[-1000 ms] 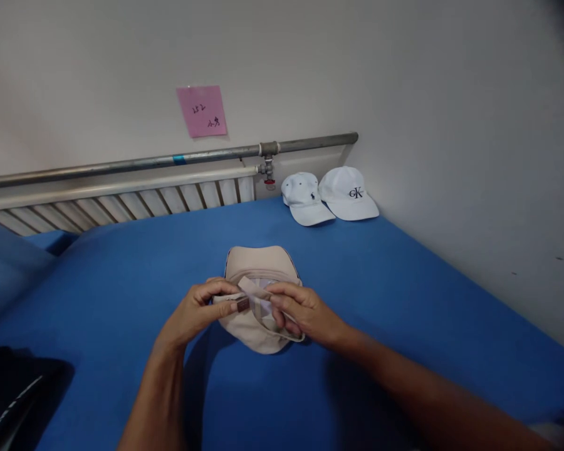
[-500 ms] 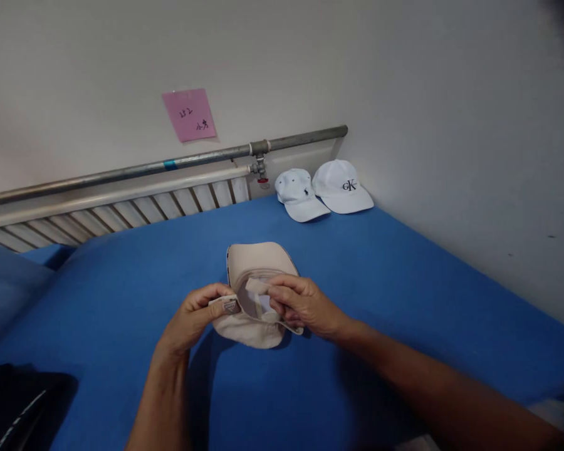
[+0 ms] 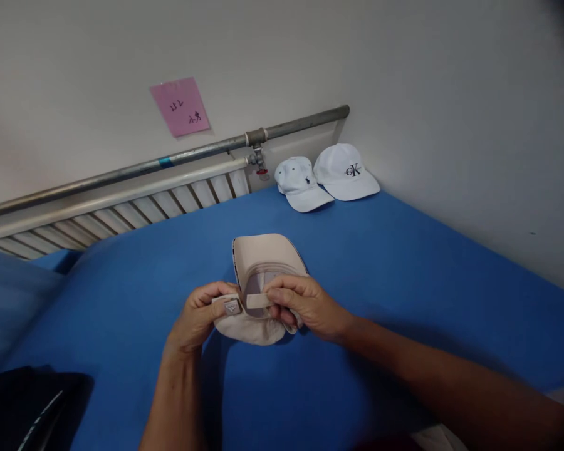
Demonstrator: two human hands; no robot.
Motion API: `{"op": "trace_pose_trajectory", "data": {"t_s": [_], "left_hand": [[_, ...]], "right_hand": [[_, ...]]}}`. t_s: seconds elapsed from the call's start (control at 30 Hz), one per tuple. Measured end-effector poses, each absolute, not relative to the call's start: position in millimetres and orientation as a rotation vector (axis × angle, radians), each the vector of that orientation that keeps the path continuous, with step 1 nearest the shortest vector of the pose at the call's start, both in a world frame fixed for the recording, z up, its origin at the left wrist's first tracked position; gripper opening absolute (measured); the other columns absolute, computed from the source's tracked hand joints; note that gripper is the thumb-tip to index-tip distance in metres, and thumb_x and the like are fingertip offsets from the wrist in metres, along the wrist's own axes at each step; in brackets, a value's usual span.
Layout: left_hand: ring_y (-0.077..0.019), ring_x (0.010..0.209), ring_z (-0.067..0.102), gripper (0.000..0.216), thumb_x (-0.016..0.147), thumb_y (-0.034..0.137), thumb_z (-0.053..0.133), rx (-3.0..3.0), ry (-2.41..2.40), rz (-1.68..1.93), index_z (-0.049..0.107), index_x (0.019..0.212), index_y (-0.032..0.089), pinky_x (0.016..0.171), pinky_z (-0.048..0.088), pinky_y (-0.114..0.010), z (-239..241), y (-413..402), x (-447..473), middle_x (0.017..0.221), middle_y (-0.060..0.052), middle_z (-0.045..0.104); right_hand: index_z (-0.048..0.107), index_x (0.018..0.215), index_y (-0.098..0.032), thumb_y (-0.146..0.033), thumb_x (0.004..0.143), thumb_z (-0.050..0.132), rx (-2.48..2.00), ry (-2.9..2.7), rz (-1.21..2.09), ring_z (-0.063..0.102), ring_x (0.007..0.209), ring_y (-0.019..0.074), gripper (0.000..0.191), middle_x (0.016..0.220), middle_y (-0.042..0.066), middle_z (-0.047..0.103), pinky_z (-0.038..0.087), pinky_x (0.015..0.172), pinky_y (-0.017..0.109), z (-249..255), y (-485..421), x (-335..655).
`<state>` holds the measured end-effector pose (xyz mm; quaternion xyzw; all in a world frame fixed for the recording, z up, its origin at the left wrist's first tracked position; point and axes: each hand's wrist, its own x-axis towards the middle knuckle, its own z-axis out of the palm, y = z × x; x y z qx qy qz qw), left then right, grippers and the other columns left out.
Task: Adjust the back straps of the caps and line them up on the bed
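A beige baseball cap [image 3: 251, 331] rests on the blue surface with its inside showing and its brim pointing away from me. My left hand [image 3: 202, 316] pinches one end of the back strap, where a metal buckle [image 3: 233, 307] sits beside my thumb. Between the thumb and fingers of my right hand [image 3: 305, 304] is the loose strap end [image 3: 257, 301], its free tip pointing left toward the buckle. A small gap separates tip and buckle. Part of the cap's right side is hidden behind my right hand.
Two white caps, one with a small horse mark [image 3: 303, 188] and one with letters [image 3: 346, 174], stand at the back corner. Behind the blue surface [image 3: 136, 269] run a radiator [image 3: 188, 199] and a pipe [image 3: 301, 124]. A dark item [image 3: 32, 407] lies at front left.
My right hand has turned the strap end level, so its tip now points straight toward the buckle. The buckle faces me more. The whole view has shifted slightly.
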<state>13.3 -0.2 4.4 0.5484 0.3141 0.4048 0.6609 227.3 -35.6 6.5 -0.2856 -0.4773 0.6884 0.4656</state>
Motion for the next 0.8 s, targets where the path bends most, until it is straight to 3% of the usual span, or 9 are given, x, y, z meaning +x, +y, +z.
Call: {"op": "trace_pose_trajectory", "data": {"t_s": [0.8], "left_hand": [[-0.0126,0.070,0.054,0.014,0.075,0.033,0.074,1.365,0.736,0.843,0.073,0.078,0.019,0.065,0.040,-0.023,3.6,-1.3,12.7,0.074,-0.001,0.063]], "right_hand": [[0.062,0.081,-0.015,-0.034,0.085,0.059,-0.716,-1.273,1.571,0.040,0.045,0.0038,0.019,0.060,-0.003,0.056,0.031,0.040,0.018,6.7,-37.3,224.2]]}}
